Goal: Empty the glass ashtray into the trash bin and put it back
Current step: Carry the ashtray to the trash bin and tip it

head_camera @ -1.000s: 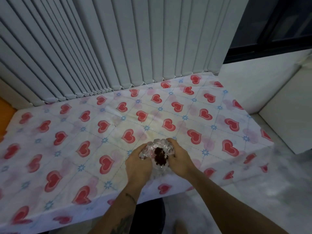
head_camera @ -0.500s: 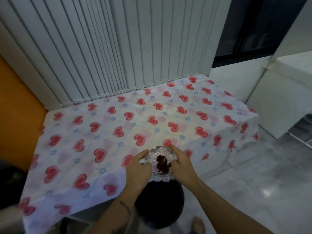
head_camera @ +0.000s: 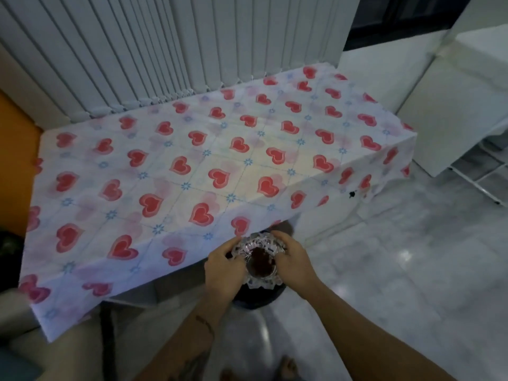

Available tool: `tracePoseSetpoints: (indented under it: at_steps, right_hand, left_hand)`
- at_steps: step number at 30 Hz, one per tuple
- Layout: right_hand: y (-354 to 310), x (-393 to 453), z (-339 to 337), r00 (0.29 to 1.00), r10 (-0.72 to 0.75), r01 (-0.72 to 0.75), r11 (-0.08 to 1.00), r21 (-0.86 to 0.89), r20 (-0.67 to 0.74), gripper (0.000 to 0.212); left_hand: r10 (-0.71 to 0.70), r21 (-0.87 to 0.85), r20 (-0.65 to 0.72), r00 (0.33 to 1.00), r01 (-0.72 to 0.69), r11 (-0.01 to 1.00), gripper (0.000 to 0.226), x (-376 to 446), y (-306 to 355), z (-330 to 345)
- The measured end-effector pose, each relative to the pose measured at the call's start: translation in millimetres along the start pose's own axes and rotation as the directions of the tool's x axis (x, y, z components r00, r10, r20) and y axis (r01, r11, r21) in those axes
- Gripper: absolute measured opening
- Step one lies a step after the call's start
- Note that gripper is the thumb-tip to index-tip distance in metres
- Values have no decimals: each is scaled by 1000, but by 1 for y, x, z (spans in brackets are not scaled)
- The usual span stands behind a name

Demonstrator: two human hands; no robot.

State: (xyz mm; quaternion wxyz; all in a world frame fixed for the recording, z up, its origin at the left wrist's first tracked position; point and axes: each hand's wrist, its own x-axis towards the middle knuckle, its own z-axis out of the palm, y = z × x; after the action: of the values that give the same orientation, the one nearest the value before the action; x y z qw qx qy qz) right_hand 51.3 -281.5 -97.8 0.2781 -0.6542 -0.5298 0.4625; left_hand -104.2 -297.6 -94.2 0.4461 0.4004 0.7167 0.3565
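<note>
Heart-print tablecloth, vertical blinds, tiled floor

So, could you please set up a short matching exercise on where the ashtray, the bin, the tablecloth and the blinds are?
Things:
1. ashtray
2. bin
3. tablecloth
4. blinds

Places:
A. draped over the table
B. on the floor, under the hands
C. hanging behind the table
D. held in both hands

Pairs: 1-D, 2-B, 3-A, 4-C
</note>
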Motion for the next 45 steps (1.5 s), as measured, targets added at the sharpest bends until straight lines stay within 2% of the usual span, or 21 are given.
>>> tracePoseSetpoints:
  at_steps: [5,11,15,18,22,25,29,32,34,36,37,39,40,41,42,45]
  right_hand:
    - [49,25,20,994,100,-100,995,-14,48,51]
    - [139,82,67,984,157,-172,964,201,85,42]
    - [204,124,99,944,256,-326,823,465,208,58]
    - [253,150,124,904,282,-420,720,552,320,70]
    - [304,180,156,906,249,-410,713,569,342,68]
    - [332,198,174,944,194,-315,774,549,267,59]
    - [352,211,188,989,86,-129,909,396,124,42]
    - [352,205,189,998,31,-49,951,306,62,37]
    - [349,201,187,999,21,-31,968,250,42,37]
    - [345,201,183,999,10,-16,986,164,34,37]
    - [343,202,181,999,4,-7,993,116,32,38]
    - [339,204,181,1000,-27,26,1000,16,11,43]
    - [336,204,181,997,-74,73,996,-56,-20,46]
    - [334,203,182,986,-157,146,977,-157,-57,50]
    - [333,202,184,963,-259,230,931,-285,-72,54]
    - [331,202,191,878,-478,385,686,-618,16,62]
  left_hand:
    - [-55,48,-22,998,56,997,39,23,-52,28]
    - [-133,-50,-64,989,130,990,40,76,-138,73]
    - [-155,-169,-92,984,138,976,41,114,-202,101]
    - [-142,-190,-112,983,119,974,37,145,-255,120]
    - [-79,-125,-119,990,64,990,37,179,-313,135]
    - [-25,-111,-41,999,20,994,38,201,-347,141]
    - [-12,-192,-43,999,3,981,37,215,-379,151]
    - [-1,-236,-40,999,-9,972,36,209,-386,155]
    - [31,-203,-49,998,-40,978,33,204,-382,150]
    - [112,-98,-110,988,-123,988,36,204,-381,141]
    - [187,6,-165,968,-189,982,37,206,-381,136]
    - [389,265,-272,880,-320,910,41,213,-388,127]
    - [456,377,-287,842,-339,862,43,218,-394,124]
    - [480,464,-278,832,-321,826,46,223,-401,121]
    - [465,527,-250,849,-284,801,49,228,-408,119]
    - [353,615,-120,928,-210,760,58,235,-427,116]
